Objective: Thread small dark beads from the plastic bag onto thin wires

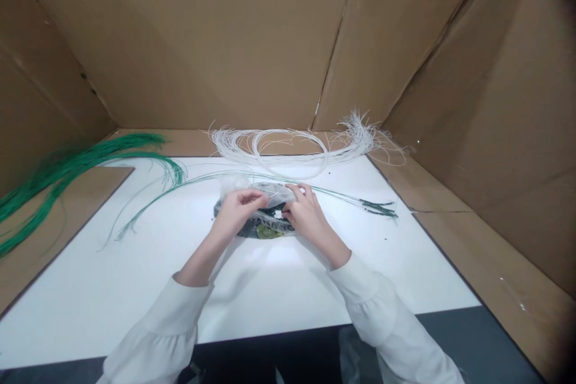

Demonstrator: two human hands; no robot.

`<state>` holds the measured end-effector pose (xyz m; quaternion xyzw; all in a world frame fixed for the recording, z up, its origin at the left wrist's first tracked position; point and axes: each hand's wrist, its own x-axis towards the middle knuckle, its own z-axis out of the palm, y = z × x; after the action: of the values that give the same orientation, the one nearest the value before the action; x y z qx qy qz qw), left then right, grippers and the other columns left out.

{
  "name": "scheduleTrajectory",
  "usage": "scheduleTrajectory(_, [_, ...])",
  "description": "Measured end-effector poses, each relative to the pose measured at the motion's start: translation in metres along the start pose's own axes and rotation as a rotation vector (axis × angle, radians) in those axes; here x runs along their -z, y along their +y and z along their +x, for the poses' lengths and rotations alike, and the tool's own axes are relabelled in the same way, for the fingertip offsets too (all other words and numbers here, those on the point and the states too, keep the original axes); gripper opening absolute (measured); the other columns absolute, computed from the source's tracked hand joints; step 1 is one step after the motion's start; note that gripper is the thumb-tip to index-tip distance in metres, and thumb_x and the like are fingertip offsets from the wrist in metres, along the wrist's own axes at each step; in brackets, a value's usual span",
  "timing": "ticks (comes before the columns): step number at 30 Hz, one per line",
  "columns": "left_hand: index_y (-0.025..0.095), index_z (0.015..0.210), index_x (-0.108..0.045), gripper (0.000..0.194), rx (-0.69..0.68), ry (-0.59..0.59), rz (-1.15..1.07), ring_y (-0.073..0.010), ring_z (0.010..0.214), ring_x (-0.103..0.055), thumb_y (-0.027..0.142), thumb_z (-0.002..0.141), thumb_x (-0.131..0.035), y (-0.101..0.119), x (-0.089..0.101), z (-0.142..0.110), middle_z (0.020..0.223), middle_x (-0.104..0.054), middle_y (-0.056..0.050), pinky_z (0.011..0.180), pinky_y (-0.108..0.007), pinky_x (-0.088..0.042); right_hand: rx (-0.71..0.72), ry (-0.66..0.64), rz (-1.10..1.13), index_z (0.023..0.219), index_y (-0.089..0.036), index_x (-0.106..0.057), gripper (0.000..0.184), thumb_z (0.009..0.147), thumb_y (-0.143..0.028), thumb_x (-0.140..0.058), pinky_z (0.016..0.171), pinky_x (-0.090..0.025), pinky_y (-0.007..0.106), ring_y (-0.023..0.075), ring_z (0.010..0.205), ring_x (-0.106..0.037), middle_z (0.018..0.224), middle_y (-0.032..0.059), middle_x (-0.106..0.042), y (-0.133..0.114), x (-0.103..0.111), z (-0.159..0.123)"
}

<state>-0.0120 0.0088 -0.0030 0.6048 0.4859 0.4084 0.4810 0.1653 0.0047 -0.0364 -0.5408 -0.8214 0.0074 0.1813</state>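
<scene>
In the head view, we see both our forearms reach forward from white sleeves (pixel 382 306) and angle inward over the white tabletop (pixel 270 288). Our left hand (pixel 238 211) comes in with its wrist bent slightly and its knuckles up; its thumb and index fingertips are together, pinched on a thin pale strand (pixel 273 195) that runs toward our right hand (pixel 306 213). Our right hand arches over the right side of the printed plastic bag (pixel 270 229), its index finger lifted apart from the thumb; we cannot tell whether its fingers grip anything. The bag lies open beneath and between our fingers, with dark small pieces (pixel 265 213) inside. Just beyond it, long green strands (pixel 198 179) cross the tabletop, with dark beaded ends (pixel 378 207) to the right of our hands. Farther back lies a looped bundle of white strands (pixel 292 159), while a thick green bundle (pixel 58 177) lies at the far left. Cardboard walls (pixel 202 42) rise around the tabletop.
</scene>
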Motion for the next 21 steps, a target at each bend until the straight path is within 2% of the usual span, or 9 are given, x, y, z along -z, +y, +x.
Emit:
scheduleTrajectory(5, [0.013, 0.072, -0.067, 0.024, -0.012, -0.001, 0.032, -0.0149, 0.068, -0.058, 0.037, 0.067, -0.065, -0.003, 0.000, 0.000, 0.073, -0.067, -0.004, 0.065, -0.022, -0.041, 0.011, 0.021, 0.069, 0.066, -0.017, -0.070, 0.016, 0.073, -0.013, -0.056, 0.090, -0.034, 0.047, 0.0330, 0.112, -0.031, 0.126, 0.0100, -0.048, 0.001, 0.000, 0.001])
scheduleTrajectory(7, [0.013, 0.071, -0.067, 0.024, -0.020, -0.003, 0.035, -0.0150, 0.068, -0.058, 0.037, 0.067, -0.064, -0.002, 0.000, 0.000, 0.072, -0.067, -0.004, 0.065, -0.022, -0.041, -0.005, 0.061, 0.166, 0.067, -0.019, -0.071, 0.014, 0.073, -0.014, -0.059, 0.093, -0.032, 0.048, 0.0320, 0.112, -0.033, 0.124, 0.0099, -0.051, 0.002, 0.006, 0.002])
scheduleTrajectory(11, [0.013, 0.071, -0.066, 0.024, -0.050, 0.019, 0.034, -0.0147, 0.066, -0.058, 0.037, 0.068, -0.064, 0.003, -0.001, -0.003, 0.069, -0.066, -0.003, 0.064, -0.023, -0.042, -0.101, 0.167, 0.605, 0.074, -0.024, -0.072, 0.008, 0.068, -0.021, -0.067, 0.096, -0.032, 0.043, 0.0248, 0.107, -0.044, 0.111, 0.0070, -0.058, 0.003, 0.021, 0.005])
scheduleTrajectory(16, [0.013, 0.073, -0.065, 0.022, -0.114, 0.064, -0.038, -0.0119, 0.064, -0.055, 0.035, 0.068, -0.065, 0.007, -0.005, -0.009, 0.071, -0.065, -0.003, 0.062, -0.021, -0.041, -0.214, 0.149, 1.329, 0.072, -0.023, -0.072, 0.008, 0.064, -0.025, -0.070, 0.078, -0.043, 0.033, 0.0162, 0.079, -0.059, 0.081, 0.0022, -0.067, 0.002, 0.031, 0.006])
scheduleTrajectory(18, [0.013, 0.072, -0.065, 0.021, -0.145, 0.070, -0.067, -0.0114, 0.064, -0.054, 0.033, 0.069, -0.065, 0.008, -0.007, -0.011, 0.071, -0.065, -0.003, 0.061, -0.020, -0.041, -0.271, 0.112, 1.507, 0.072, -0.022, -0.072, 0.010, 0.062, -0.026, -0.072, 0.073, -0.044, 0.030, 0.0132, 0.069, -0.058, 0.072, 0.0005, -0.068, -0.002, 0.031, 0.006])
scheduleTrajectory(21, [0.013, 0.072, -0.065, 0.019, -0.173, 0.074, -0.068, -0.0106, 0.062, -0.052, 0.032, 0.070, -0.065, 0.009, -0.011, -0.014, 0.069, -0.063, -0.003, 0.058, -0.020, -0.039, -0.325, 0.086, 1.654, 0.070, -0.020, -0.071, 0.014, 0.059, -0.027, -0.074, 0.069, -0.044, 0.027, 0.0105, 0.062, -0.058, 0.067, -0.0001, -0.068, -0.006, 0.033, 0.005])
